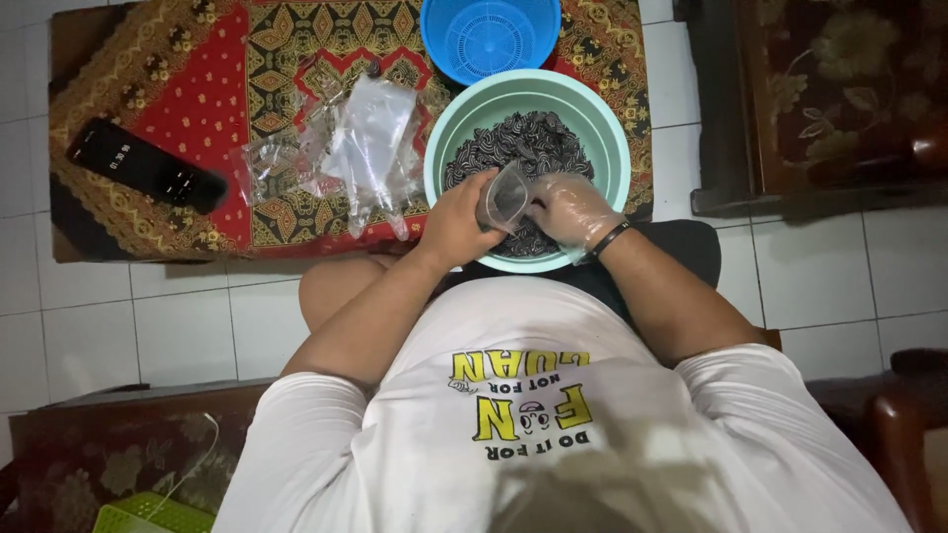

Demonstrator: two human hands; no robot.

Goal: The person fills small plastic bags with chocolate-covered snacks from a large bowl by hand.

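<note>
Bag [505, 196] mouth comes first: your left hand [456, 222] pinches the small clear bag at its rim, just above the dark spiral snacks [513, 148] in the mint-green basin [604, 128], so hold it tilted and wide. Your gloved right hand [570, 209], fingers curled into the pile beside it, should feed modest pinches so none spill.

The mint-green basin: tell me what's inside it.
The mint-green basin holds a heap of small dark, pale-patterned pieces. The left hand, its small clear bag and the gloved right hand cover the near part.
</note>
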